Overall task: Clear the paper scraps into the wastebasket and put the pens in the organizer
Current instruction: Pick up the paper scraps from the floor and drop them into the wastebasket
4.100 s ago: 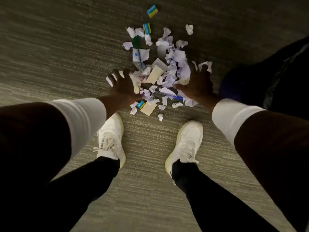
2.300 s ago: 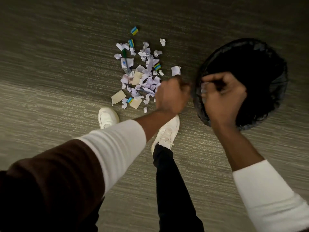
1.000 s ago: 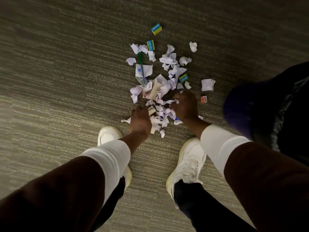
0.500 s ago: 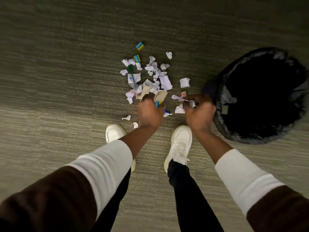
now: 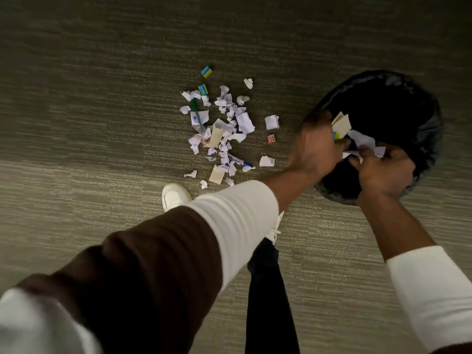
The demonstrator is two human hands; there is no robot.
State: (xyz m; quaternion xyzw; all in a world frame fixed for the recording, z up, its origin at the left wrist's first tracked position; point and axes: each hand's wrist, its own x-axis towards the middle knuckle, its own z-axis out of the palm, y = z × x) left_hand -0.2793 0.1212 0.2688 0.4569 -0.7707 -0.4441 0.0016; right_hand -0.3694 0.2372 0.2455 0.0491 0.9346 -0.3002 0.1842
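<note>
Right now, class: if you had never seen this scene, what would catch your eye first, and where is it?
Both hands, left hand and right hand, hold paper scraps over the black wastebasket at right. Left of it, a scatter of torn paper litters the carpet, with a green pen lying among it.

One camera only, riding on the person's head, looking steeply down past the chest to the carpet (image 5: 89, 111). It's a wide lens, so the floor's stripes bow near the edges. Both forearms reach away from the lens, big and blurred at the bottom, with the left hand (image 5: 315, 149) and right hand (image 5: 383, 172) smaller at centre-right. The wastebasket (image 5: 431, 118) is seen straight down its mouth on the right; the paper scraps (image 5: 222, 129) lie mid-frame, farther off. A white shoe (image 5: 175, 195) peeks out directly below. There's no second view to compare.
</note>
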